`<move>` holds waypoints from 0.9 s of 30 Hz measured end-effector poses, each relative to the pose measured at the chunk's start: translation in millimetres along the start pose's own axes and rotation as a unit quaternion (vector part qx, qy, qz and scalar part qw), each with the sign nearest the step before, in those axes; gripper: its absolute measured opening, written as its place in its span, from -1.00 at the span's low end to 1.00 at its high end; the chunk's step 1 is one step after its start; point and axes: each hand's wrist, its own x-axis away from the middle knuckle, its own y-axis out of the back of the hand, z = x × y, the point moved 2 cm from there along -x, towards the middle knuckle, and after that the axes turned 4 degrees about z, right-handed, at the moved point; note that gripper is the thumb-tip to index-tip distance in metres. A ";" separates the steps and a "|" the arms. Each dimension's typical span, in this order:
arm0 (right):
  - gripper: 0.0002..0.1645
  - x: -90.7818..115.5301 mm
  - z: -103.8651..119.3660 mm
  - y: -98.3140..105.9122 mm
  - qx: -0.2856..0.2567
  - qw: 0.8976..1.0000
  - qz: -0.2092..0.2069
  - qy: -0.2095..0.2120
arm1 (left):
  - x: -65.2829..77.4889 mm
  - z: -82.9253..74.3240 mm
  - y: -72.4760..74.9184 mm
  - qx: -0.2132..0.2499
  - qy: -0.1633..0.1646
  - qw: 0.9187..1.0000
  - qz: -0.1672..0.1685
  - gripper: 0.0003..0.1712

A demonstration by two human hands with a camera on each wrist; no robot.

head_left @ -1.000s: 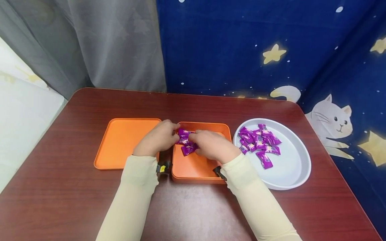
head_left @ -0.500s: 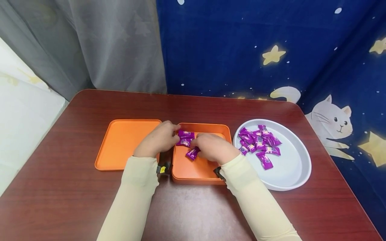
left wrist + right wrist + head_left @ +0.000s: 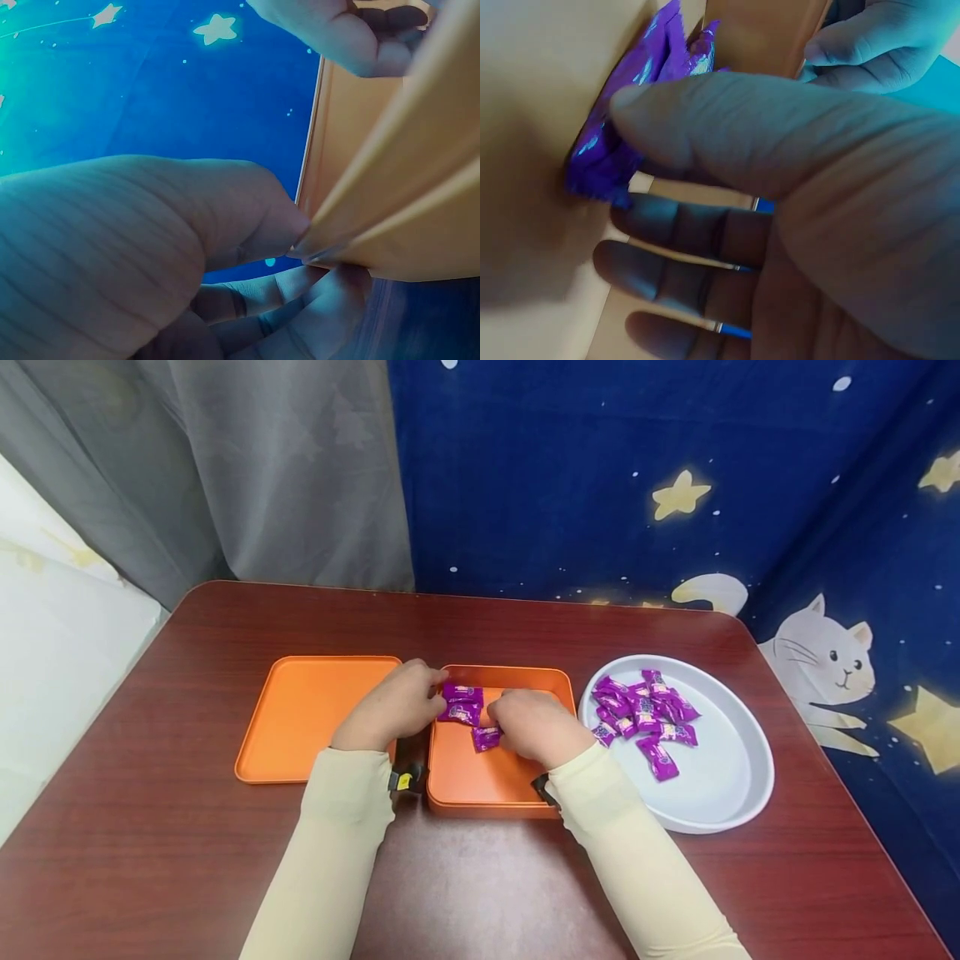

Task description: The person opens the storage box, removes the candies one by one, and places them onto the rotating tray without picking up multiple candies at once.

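Observation:
An orange rectangular box [image 3: 487, 785] lies on the table in the head view. My left hand [image 3: 393, 706] holds the box's left side, and in the left wrist view its thumb [image 3: 251, 210] and fingers pinch the edge. Inside the box, my right hand [image 3: 540, 727] pinches the end of a purple wrapped candy [image 3: 487, 739] near the floor. Its thumb [image 3: 667, 124] presses that candy in the right wrist view; the index finger is mostly hidden. Two more candies lie one below the other along the left wall, an upper one [image 3: 462, 694] and a lower one [image 3: 461, 713].
A flat orange lid [image 3: 315, 718] lies left of the box, partly behind my left hand. To the right stands a round white tray [image 3: 727, 768] holding several purple candies [image 3: 647, 710]. Curtains [image 3: 540, 485] hang behind the table's far edge [image 3: 510, 602].
My right hand has drawn one candy slightly right, away from the other two, and turned it nearly level. The left hand has stayed on the box's side.

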 end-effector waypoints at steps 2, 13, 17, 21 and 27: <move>-0.89 -0.6 -1.2 -0.5 0.005 1.000 0.009 -0.013 | 0.2 0.8 0.1 0.001 0.000 1.000 0.001 -0.45; -0.60 -0.5 -4.2 0.3 -0.030 0.999 0.015 -0.023 | 1.1 1.9 1.3 0.004 0.008 1.000 0.001 -0.45; -0.59 -1.0 -2.7 1.0 -0.025 1.000 0.012 0.001 | 0.9 -0.2 2.1 0.006 0.012 1.000 0.001 -0.45; -0.56 -2.0 0.1 -1.9 -0.009 1.000 0.001 0.020 | 0.5 -2.3 2.4 0.006 0.009 1.000 0.000 -0.46; -0.56 -3.8 3.1 -5.3 -0.008 1.000 0.001 0.026 | 0.9 -1.0 1.9 0.006 0.003 1.000 0.001 -0.45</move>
